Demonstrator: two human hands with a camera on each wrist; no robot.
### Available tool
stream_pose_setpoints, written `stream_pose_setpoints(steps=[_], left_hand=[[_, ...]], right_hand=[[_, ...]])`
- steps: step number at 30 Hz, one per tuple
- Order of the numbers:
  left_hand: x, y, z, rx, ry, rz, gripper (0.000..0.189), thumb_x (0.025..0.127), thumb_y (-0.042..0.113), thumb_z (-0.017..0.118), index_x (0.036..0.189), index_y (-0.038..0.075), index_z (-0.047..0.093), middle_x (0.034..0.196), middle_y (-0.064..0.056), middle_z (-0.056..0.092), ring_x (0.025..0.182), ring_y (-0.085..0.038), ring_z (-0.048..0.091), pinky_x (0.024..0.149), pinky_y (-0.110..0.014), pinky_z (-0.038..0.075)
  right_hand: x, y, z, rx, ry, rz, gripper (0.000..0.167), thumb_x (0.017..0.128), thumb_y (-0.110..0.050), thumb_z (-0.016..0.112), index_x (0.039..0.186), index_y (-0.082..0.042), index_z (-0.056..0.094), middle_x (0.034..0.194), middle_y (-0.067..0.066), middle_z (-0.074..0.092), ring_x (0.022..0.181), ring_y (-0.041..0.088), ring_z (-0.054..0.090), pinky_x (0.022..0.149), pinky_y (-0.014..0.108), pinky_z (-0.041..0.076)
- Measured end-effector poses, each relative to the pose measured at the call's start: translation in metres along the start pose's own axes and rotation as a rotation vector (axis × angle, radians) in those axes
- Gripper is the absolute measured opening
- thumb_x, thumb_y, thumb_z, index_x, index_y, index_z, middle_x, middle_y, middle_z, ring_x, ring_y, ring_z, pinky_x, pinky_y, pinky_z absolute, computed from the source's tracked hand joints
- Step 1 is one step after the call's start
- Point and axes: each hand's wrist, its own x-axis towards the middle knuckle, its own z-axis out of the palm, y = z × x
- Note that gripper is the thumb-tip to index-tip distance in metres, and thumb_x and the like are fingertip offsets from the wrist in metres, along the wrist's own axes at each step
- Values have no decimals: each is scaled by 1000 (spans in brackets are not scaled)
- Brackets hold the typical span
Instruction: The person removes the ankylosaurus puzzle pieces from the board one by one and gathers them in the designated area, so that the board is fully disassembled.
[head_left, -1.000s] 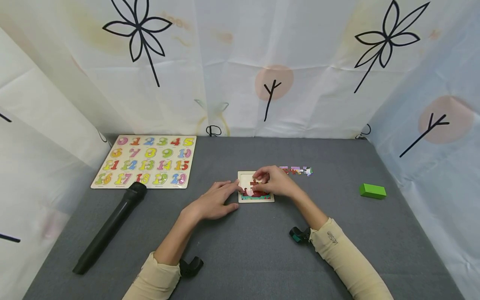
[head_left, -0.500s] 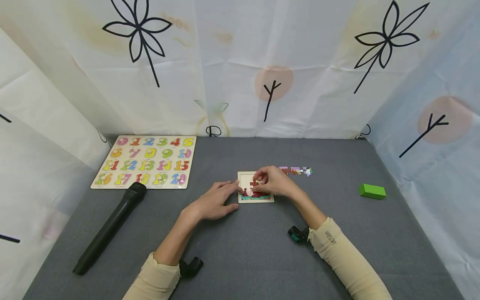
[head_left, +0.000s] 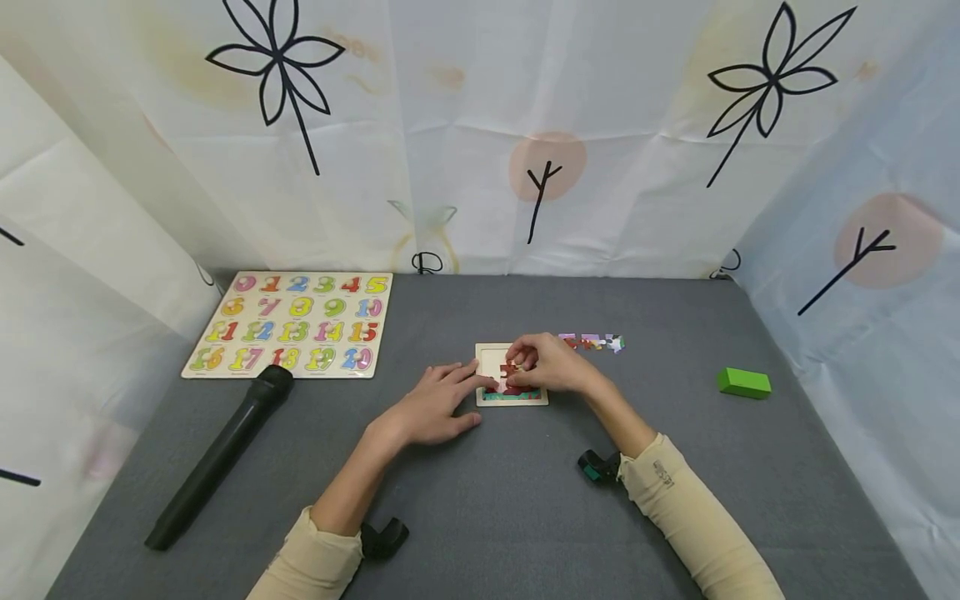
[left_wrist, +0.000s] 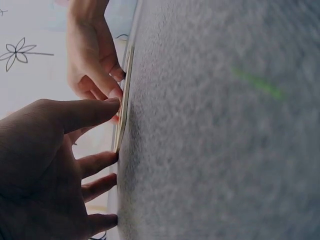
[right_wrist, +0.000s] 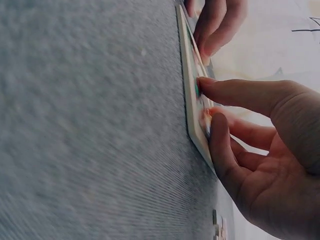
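A small jigsaw puzzle in a pale wooden frame lies flat on the grey table, with red and teal pieces along its lower part. My right hand reaches over it from the right, thumb and fingertips pinching a reddish jigsaw piece low inside the frame; the fingers partly cover it. In the right wrist view, thumb and fingers are right at the puzzle's surface. My left hand lies spread at the frame's left side, index finger extended over the puzzle. Its other fingertips rest by the frame's edge and on the table.
Several loose jigsaw pieces lie in a row behind the right hand. A number board sits at the back left, with a black microphone in front of it. A green block lies at the right. Patterned white cloth borders the table.
The left index finger has slid right, further over the puzzle, and the left hand has shifted slightly with it. The right hand keeps its pinch with barely any movement.
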Motion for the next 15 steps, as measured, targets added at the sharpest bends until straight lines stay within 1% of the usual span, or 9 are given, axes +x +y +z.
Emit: stream_pose_setpoints(steps=[2,4,6,8,11,15], left_hand=[[1,-1,4,15,-3,7,54,104,34,70,157,36,55,180,-13,31,164,-46,29,130,-78,16],[-3,10,-2,38,-28,-2,58,105,30,70,160,34,54,180,-17,29,164,-48,28,128,-81,15],[-6,21,-8,70,-52,-13,59,106,28,69,162,31,52,180,-19,27,164,-49,27,128,-81,16],[-8,28,-11,93,-66,-24,59,106,27,69,162,29,52,180,-20,26,164,-49,27,129,-80,17],[-9,30,-12,106,-76,-45,58,107,26,69,162,29,53,181,-19,25,165,-48,26,130,-78,17],[-9,29,-12,94,-70,-50,56,107,26,69,161,29,55,181,-18,25,164,-48,26,130,-79,17]], right_hand=[[0,1,-2,12,-16,5,33,89,-13,87,116,2,75,99,11,75,88,10,65,81,21,55],[0,2,-3,24,-25,15,34,89,-13,87,117,2,75,100,11,76,89,10,66,82,21,55],[0,3,-3,32,-26,26,35,89,-13,88,117,2,76,100,11,76,89,10,65,82,21,55],[1,3,-3,31,-25,36,35,88,-14,88,117,2,76,100,10,76,89,10,65,81,21,55],[3,2,-2,20,-21,44,35,88,-16,89,116,1,76,99,9,75,88,10,64,81,21,54],[4,-1,0,-9,-17,38,34,88,-17,90,113,1,74,96,9,74,87,12,64,80,22,53]])
